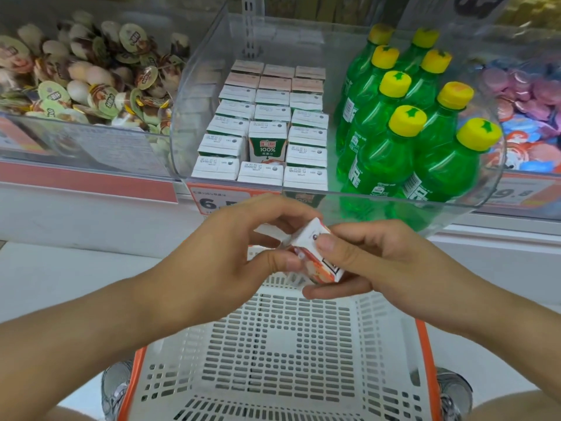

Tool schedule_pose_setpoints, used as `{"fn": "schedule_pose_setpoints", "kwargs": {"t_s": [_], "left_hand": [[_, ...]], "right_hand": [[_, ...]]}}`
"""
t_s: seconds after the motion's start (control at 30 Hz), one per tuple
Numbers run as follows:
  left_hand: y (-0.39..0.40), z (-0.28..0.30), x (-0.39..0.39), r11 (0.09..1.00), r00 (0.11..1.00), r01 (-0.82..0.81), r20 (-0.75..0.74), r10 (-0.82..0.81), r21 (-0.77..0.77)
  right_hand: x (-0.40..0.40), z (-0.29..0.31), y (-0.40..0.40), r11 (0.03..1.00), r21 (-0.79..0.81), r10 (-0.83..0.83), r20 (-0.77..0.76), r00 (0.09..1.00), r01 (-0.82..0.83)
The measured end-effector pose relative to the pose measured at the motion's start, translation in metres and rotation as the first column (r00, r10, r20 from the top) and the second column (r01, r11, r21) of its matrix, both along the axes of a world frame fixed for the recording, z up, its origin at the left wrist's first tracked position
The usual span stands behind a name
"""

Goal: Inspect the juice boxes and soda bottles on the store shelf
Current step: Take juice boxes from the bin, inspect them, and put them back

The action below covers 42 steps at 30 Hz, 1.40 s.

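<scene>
Hands front and centre here, both of them on one small juice box [315, 253], held tilted just in front of the clear bin [303, 194] and above the white basket [273, 344]. The left hand [230, 253] pinches the box from its left side, thumb low on the near face, fingers curled over the top edge. The right hand [373, 262] grasps it from the other side, thumb pressed flat on the white top, fingers wrapped underneath. The box shows a white top and a red-orange printed side with a barcode peeking past the thumb.

Inside the clear bin, on its left half, the shelf's juice boxes [264, 132] stand packed in three columns, white tops up; in the middle column one carton's green and white front shows, marked 100%. On the bin's right half, green soda bottles [409, 132] with yellow caps stand upright in two rows, touching one another. A red and white price tag [218, 199] sits on the shelf edge just below the bin's front wall, partly hidden by the left hand.

Left of the bin, a heap of small sealed cups [85, 77]; right of it, pink and blue packets [525, 95]. Below the bin, the basket's orange rim [423, 354] runs down its right side, a shoe [113, 390] beside each lower corner
</scene>
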<state>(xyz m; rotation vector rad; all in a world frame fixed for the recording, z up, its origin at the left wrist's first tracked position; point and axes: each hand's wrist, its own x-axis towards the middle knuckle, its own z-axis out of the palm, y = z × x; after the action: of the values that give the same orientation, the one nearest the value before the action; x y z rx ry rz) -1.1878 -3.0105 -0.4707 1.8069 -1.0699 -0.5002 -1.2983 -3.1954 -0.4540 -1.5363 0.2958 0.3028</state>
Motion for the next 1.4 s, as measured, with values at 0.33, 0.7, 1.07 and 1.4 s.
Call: {"fn": "schedule_pose_setpoints", "kwargs": {"t_s": [0.33, 0.7, 1.07, 1.4], "left_hand": [[0.000, -0.001, -0.002, 0.999, 0.993, 0.001, -0.122, -0.006, -0.040], [-0.010, 0.013, -0.017, 0.970, 0.764, -0.241, -0.619, 0.182, -0.013], [-0.009, 0.012, -0.009, 0.927, 0.522, -0.368, -0.808, 0.273, 0.076], [-0.005, 0.020, -0.017, 0.990, 0.693, -0.048, -0.710, 0.127, 0.130]], "right_hand": [[-0.005, 0.007, -0.012, 0.936, -0.308, 0.218, 0.135, 0.967, -0.168], [-0.001, 0.002, -0.010, 0.965, -0.260, 0.073, 0.110, 0.991, -0.043], [0.002, 0.005, -0.017, 0.989, -0.148, 0.029, 0.075, 0.997, -0.018], [0.006, 0.012, -0.020, 0.964, -0.069, -0.246, 0.143, 0.959, 0.258]]}}
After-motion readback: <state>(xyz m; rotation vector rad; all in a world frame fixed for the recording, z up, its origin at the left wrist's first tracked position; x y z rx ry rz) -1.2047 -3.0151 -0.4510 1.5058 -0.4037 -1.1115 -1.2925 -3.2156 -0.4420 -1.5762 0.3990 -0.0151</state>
